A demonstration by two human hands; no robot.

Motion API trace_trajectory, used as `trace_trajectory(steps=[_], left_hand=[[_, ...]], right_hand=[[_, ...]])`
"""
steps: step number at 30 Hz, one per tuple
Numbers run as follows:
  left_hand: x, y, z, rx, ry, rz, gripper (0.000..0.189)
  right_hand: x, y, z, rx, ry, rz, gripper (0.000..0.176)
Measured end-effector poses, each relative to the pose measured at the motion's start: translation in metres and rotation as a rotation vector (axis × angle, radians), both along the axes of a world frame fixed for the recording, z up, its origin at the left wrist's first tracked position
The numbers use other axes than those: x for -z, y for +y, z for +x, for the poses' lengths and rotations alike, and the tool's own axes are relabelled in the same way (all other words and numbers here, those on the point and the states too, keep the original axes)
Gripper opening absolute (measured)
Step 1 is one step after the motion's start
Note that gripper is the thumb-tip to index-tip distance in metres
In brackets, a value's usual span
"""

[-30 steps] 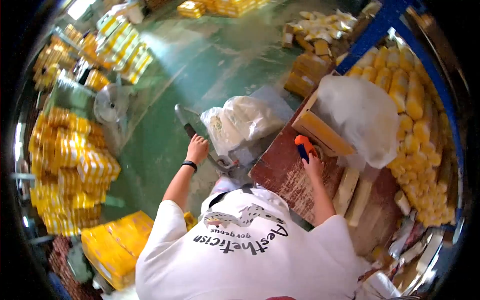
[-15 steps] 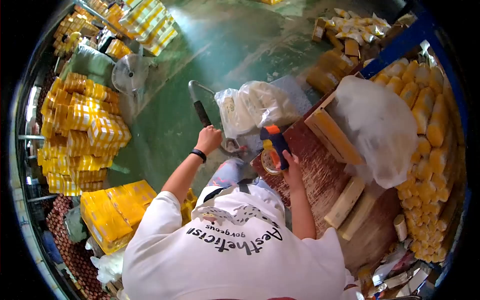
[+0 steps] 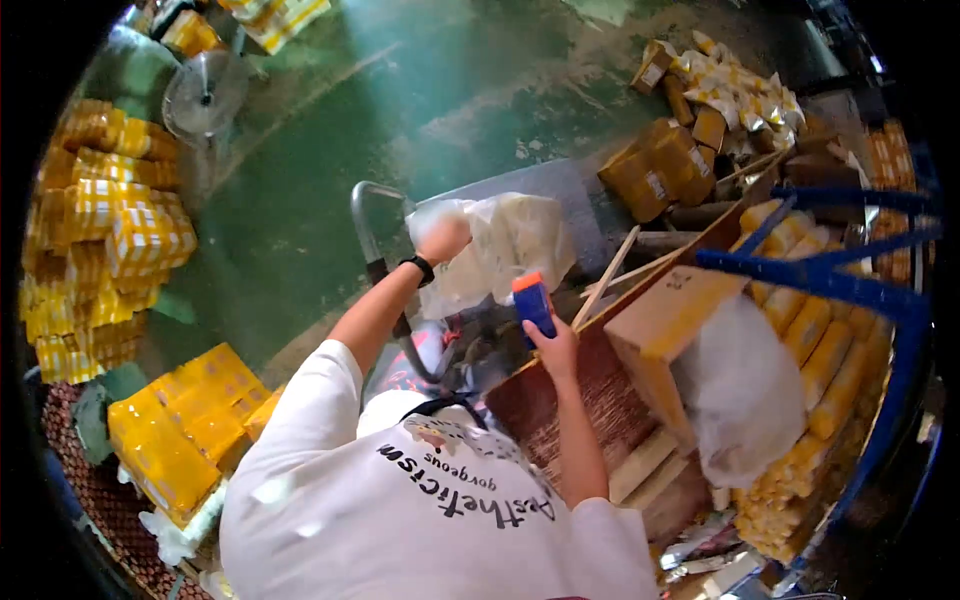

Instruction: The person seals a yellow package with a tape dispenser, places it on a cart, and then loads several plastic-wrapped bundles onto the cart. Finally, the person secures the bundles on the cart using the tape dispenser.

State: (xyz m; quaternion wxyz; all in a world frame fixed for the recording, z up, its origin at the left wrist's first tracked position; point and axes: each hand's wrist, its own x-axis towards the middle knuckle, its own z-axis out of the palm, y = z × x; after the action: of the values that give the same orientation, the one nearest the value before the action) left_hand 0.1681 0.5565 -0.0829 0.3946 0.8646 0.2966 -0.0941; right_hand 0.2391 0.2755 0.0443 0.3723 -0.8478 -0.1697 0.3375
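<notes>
My left hand (image 3: 444,238), with a black band at the wrist, is closed at the upper left of a clear plastic bag (image 3: 520,235) of pale contents. What its fingers pinch is too blurred to make out. The bag lies on a grey platform cart (image 3: 585,200) whose bent metal handle (image 3: 358,215) has a black grip and rises left of my forearm. In my right hand (image 3: 555,345) is a blue and orange tape dispenser (image 3: 533,305), held just below and right of the bag, beside the edge of a worn red table (image 3: 580,400).
An open carton (image 3: 660,330) and a cloudy plastic sack (image 3: 745,390) stand on the table. Blue metal bars (image 3: 820,275) cross at right. Yellow-taped parcels are piled left (image 3: 150,230) and lower left (image 3: 185,425). Brown boxes (image 3: 660,170) lie beyond the cart, and a fan (image 3: 205,98) stands upper left.
My left hand has left the cart handle's black grip and moved up onto the bag. The tape dispenser has shifted slightly left and down. The camera view has turned and moved.
</notes>
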Motion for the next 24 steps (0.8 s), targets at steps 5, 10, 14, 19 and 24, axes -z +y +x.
trace_trajectory(steps=[5,10,14,19,24], left_hand=[[0.071,0.036,0.067,-0.289,-0.131,-0.065,0.047],[0.128,0.05,0.079,-0.182,-0.046,-0.366,0.03],[0.127,0.047,0.08,-0.341,-0.065,-0.426,0.025],[0.138,0.04,0.085,-0.492,-0.083,-0.399,0.027],[0.14,0.039,0.088,-0.552,-0.056,-0.422,0.025]], right_hand=[[0.048,0.106,0.049,-0.47,-0.767,-0.244,0.033],[0.092,0.185,0.087,-0.739,-0.797,-0.344,0.031],[0.127,0.205,0.1,-0.84,-0.859,-0.291,0.033],[0.118,0.217,0.1,-0.887,-0.603,-0.575,0.034],[0.105,0.157,0.087,-0.995,-0.561,-0.588,0.035]])
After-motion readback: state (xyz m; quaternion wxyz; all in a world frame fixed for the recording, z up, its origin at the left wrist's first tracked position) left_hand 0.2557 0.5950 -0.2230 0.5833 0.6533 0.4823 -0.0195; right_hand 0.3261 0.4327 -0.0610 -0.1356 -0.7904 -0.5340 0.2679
